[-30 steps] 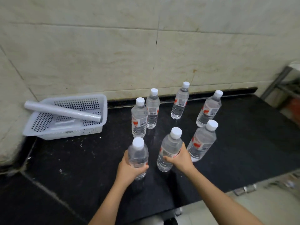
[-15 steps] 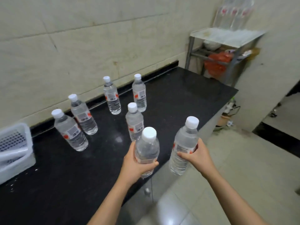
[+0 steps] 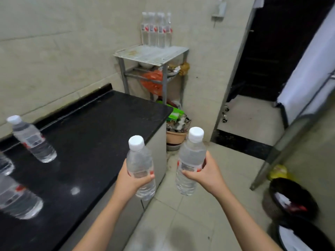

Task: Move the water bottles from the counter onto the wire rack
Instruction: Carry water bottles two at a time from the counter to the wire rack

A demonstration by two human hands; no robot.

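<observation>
Task partway: four bottles (image 3: 156, 29) already on wire rack (image 3: 151, 55) top shelf, at least three bottles (image 3: 31, 139) left on counter (image 3: 101, 124). Left hand (image 3: 129, 180) wrapped around one bottle (image 3: 140, 167), right hand (image 3: 208, 173) around another bottle (image 3: 191, 160), both carried upright in front of counter's end, well short of rack. All capped, holding clear water.

Wire rack (image 3: 152, 54) top: front part bare, four bottles (image 3: 156, 29) lined at back by wall. Open floor (image 3: 190, 205) between counter (image 3: 112, 124) edge and rack; clay pot (image 3: 175, 139) and clutter sit at rack's foot
</observation>
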